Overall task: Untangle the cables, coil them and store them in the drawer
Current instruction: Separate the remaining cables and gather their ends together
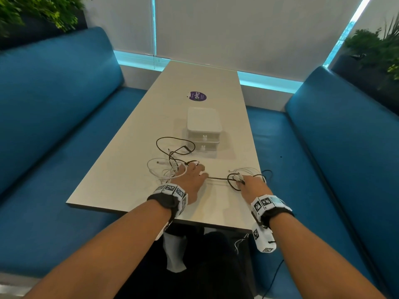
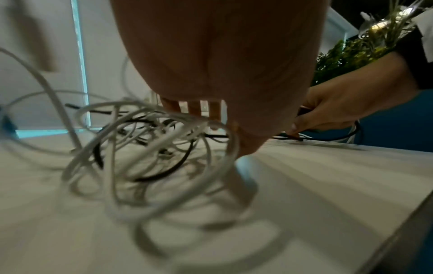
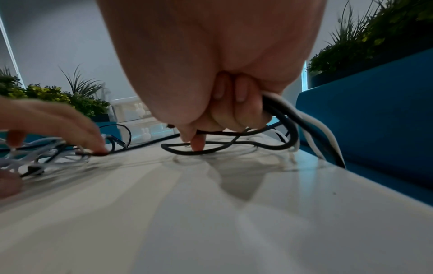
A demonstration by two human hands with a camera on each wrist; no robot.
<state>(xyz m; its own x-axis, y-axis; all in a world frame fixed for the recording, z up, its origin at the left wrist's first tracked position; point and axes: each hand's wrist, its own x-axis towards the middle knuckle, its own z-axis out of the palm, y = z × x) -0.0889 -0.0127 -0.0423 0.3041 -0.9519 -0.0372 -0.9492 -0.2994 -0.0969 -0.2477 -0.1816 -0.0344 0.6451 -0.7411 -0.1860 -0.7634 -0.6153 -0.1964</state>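
Partly blurred white cables (image 2: pixel 150 163), left hand (image 1: pixel 191 180) covering tangle

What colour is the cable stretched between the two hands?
Black cable, clearest in the head view.

Both forearms are bare; each wrist wears a black strap (image 1: pixel 164 201) carrying white blocks (image 1: pixel 264 239) printed with black square marker patterns.

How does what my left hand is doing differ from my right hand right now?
The left hand lies spread, fingers straight, pressing the tangle of white and black cables onto the white table. The right hand has its fingers curled round a black cable and a white cable. A stretch of black cable runs between both.
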